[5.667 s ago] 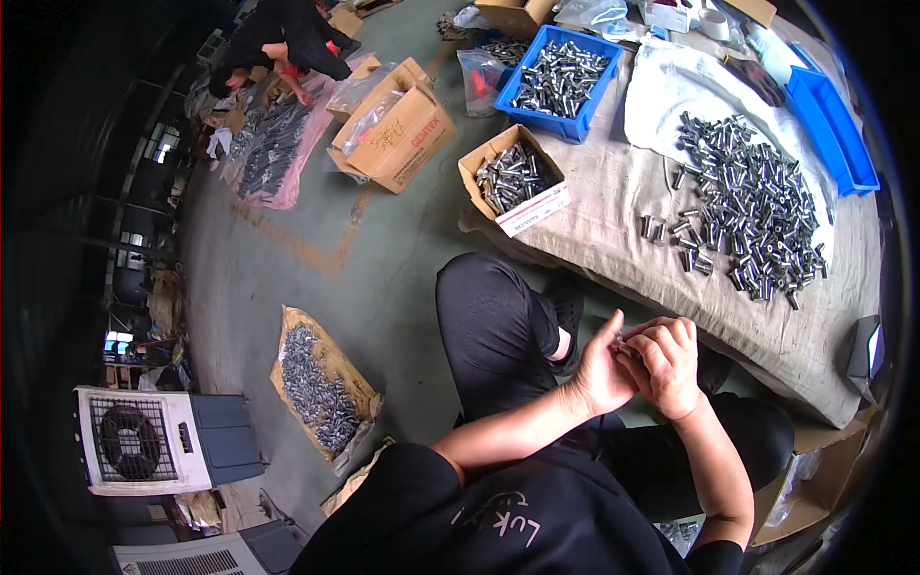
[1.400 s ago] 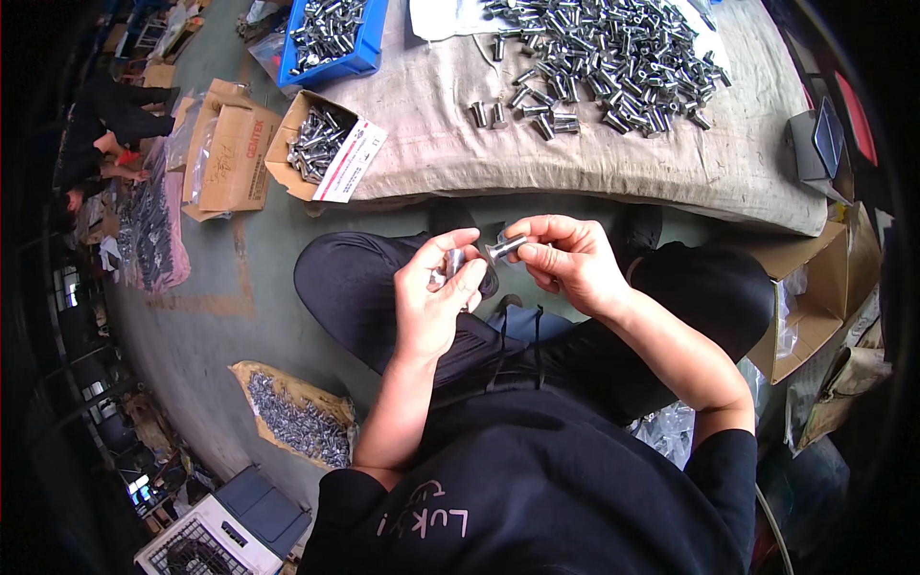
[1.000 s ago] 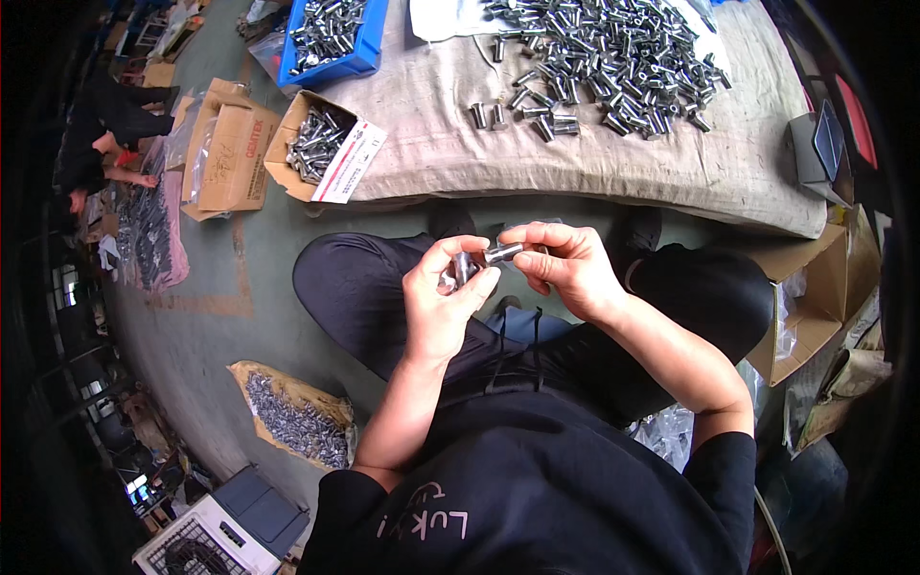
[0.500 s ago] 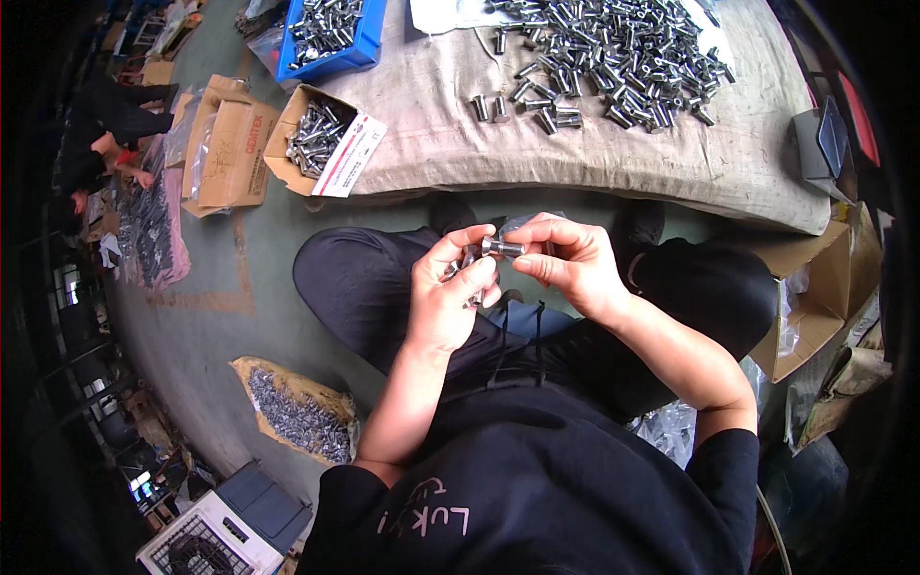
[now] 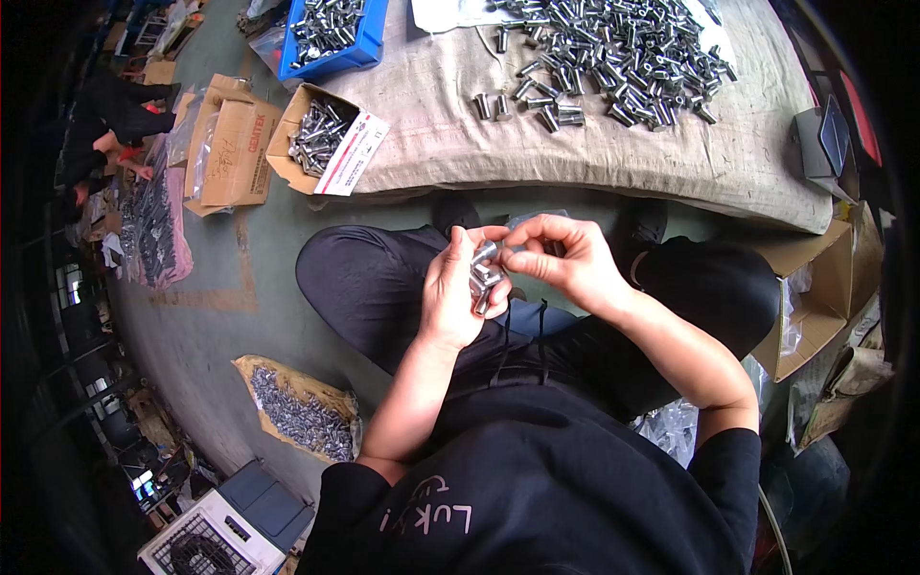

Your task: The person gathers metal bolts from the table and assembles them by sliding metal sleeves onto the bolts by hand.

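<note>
Several shiny metal bolts [image 5: 484, 278] with cylindrical shanks lie in my left hand [image 5: 450, 297], its fingers curled round them above my lap. Close beside it, my right hand [image 5: 572, 261] has thumb and forefinger pinched together, the tips near the end of the uppermost bolt. Whatever lies between these fingertips is mostly hidden. Beyond both hands, a large heap of similar metal bolts [image 5: 623, 67] covers part of a cloth-draped surface [image 5: 431, 129]. A few pieces stand apart at the heap's left edge.
A blue bin [image 5: 370, 53] and an open cardboard box [image 5: 280, 153], both with metal parts, stand at far left. Small fasteners fill a sack [image 5: 251, 369] on the floor. Another cardboard box [image 5: 819, 321] is at right. A co-worker's hand [image 5: 144, 172] shows far left.
The bolt held level between both hands now rests tilted among the others in my left hand. My left hand has turned, showing more of the bolts, and my right fingertips have shifted slightly left.
</note>
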A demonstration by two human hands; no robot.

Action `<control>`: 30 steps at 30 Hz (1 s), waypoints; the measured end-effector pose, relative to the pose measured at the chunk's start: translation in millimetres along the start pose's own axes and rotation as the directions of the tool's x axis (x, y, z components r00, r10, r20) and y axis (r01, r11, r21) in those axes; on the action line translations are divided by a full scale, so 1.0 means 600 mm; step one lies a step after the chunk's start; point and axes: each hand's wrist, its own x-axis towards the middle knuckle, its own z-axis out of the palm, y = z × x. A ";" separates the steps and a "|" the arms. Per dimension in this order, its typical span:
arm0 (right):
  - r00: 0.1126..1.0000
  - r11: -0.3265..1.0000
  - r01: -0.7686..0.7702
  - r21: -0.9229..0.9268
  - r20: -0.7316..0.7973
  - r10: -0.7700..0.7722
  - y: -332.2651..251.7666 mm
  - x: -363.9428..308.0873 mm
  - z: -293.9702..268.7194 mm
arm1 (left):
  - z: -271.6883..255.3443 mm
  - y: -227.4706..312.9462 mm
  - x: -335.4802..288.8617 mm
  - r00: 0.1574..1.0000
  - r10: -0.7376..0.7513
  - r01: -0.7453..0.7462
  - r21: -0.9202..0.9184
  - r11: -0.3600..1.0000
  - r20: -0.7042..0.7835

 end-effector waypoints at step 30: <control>0.998 0.936 -0.061 0.347 -0.002 0.066 0.004 -0.003 -0.007 | -0.001 -0.002 -0.006 0.956 0.291 -0.274 0.289 0.917 -0.019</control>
